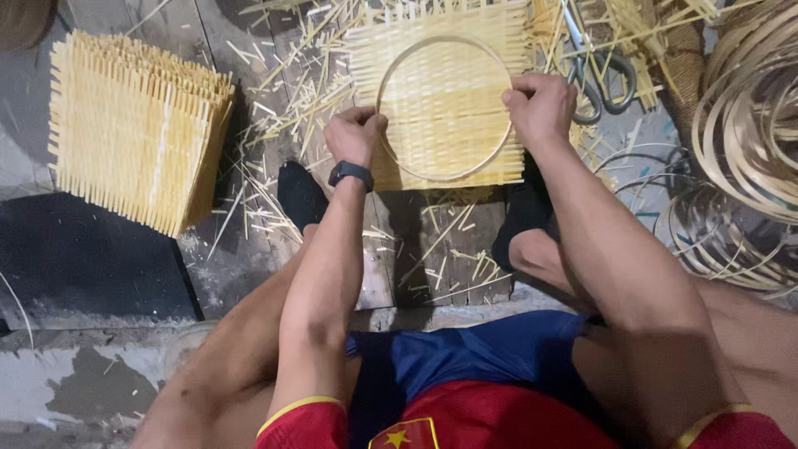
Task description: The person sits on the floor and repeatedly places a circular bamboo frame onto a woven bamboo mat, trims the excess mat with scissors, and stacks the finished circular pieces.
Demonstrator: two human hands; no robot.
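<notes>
Step in hand, judged: seating the thin round bamboo hoop (443, 108) on the square pale-yellow woven bamboo mat (440, 58); left hand (355, 133) fisted on hoop at 9 o'clock; right hand (540, 106) pinching it at 3 o'clock; next move needs even downward pressure.

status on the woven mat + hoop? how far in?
Done: a stack of woven mats sits to the left. In hand: left hand and right hand press a thin hoop onto one square mat on the floor. Left: the mat's corners outside the hoop are untrimmed; the scissors lie untouched beside it, with spare hoops at right.
</notes>
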